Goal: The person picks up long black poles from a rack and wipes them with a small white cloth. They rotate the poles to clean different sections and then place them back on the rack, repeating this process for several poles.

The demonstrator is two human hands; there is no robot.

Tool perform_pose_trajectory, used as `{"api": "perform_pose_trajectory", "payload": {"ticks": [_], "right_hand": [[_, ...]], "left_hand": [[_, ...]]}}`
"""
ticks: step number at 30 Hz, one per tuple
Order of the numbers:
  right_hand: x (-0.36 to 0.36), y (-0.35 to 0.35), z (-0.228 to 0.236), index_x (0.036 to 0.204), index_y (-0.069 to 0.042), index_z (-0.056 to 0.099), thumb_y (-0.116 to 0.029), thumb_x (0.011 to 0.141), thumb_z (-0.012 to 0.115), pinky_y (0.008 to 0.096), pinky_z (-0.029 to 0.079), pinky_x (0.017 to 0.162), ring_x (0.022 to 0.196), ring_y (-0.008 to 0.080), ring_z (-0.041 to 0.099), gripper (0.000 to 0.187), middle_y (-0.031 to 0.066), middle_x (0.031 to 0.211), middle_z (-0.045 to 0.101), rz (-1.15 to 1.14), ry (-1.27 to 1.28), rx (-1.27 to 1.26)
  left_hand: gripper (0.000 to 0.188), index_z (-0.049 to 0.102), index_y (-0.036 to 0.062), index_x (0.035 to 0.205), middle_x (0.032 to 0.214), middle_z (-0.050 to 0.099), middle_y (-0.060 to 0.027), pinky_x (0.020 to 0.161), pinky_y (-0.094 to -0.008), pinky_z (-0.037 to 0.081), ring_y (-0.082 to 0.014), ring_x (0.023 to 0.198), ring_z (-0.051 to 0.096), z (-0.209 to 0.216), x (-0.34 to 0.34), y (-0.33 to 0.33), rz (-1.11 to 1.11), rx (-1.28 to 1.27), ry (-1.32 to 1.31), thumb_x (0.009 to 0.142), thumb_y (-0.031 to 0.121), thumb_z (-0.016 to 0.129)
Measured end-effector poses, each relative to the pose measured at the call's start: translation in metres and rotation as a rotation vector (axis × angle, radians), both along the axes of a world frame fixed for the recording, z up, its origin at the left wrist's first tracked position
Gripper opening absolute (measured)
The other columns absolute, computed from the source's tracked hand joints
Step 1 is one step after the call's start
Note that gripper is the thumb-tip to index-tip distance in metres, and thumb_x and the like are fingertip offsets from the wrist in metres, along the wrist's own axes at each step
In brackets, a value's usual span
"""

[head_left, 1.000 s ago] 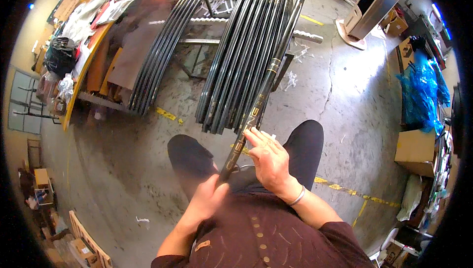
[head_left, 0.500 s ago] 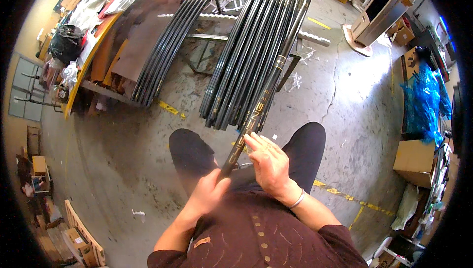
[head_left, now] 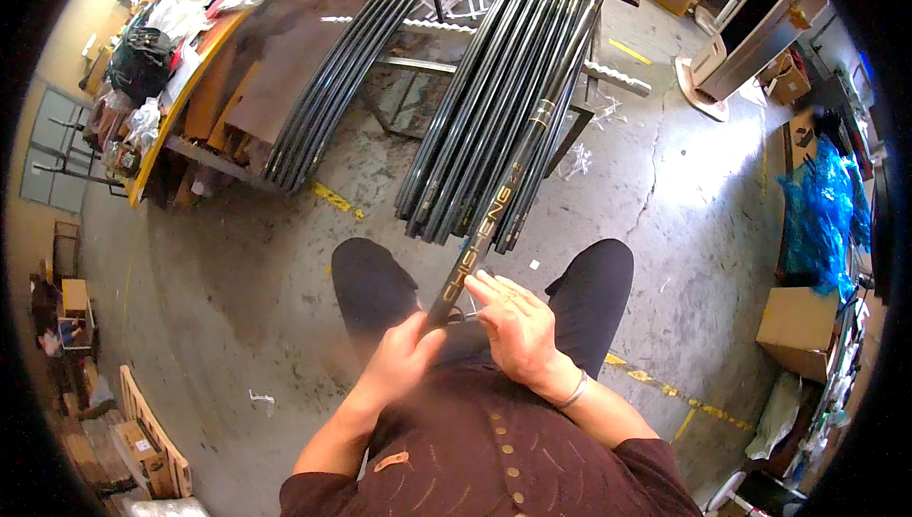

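A long black rod (head_left: 496, 196) with gold lettering and thin gold bands slants from my lap up over a bundle of similar black rods (head_left: 467, 118). My left hand (head_left: 399, 365) is wrapped around its near end. My right hand (head_left: 518, 322) lies against the rod's right side just above that grip, fingers stretched out and close together. Its thumb is mostly hidden. The bundled rods rest side by side on a metal stand, and the held rod's far part lies among them.
A smaller row of black rods (head_left: 356, 66) rests on the stand to the left. Beyond it stands a cluttered bench with a yellow edge (head_left: 176, 113). Cardboard boxes (head_left: 798, 327) and blue plastic wrap (head_left: 825, 213) line the right side. A tall appliance (head_left: 750, 28) stands at the far right.
The held rod has turned about its length, so its gold lettering faces up more fully. My right hand has slid slightly toward me. The view has shifted a little.
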State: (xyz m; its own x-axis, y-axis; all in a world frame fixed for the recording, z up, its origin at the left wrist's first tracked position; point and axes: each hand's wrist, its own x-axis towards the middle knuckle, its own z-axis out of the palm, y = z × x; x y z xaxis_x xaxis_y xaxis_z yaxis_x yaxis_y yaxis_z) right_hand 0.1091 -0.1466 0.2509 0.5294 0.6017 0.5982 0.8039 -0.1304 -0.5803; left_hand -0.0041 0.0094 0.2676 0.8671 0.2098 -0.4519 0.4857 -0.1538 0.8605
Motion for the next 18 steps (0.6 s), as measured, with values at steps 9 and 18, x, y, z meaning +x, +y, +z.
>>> {"api": "perform_pose_trajectory", "payload": {"ticks": [9, 18], "right_hand": [[-0.003, 0.000, -0.003, 0.085, -0.003, 0.047, 0.002, 0.076, 0.058, 0.0408, 0.052, 0.081, 0.094, 0.0319, 0.064, 0.016, 0.0183, 0.104, 0.064, 0.079, 0.039, 0.036], [-0.013, 0.002, -0.011, 0.085, -0.002, 0.057, -0.001, 0.074, 0.061, 0.0366, 0.053, 0.074, 0.080, 0.0266, 0.065, 0.012, 0.0113, 0.091, 0.066, 0.200, 0.157, 0.148]], "left_hand": [[0.016, 0.052, 0.0033, 0.094, 0.062, 0.045, 0.0042, 0.045, -0.0228, 0.033, -0.0046, 0.053, 0.040, -0.001, 0.003, 0.002, -0.002, 0.021, -0.024, 0.091, 0.019, 0.051], [0.023, 0.052, 0.0003, 0.087, 0.067, 0.051, -0.0035, 0.055, -0.0283, 0.040, -0.0109, 0.061, 0.046, 0.001, 0.014, 0.018, 0.062, 0.000, -0.005, 0.090, 0.023, 0.051]]}}
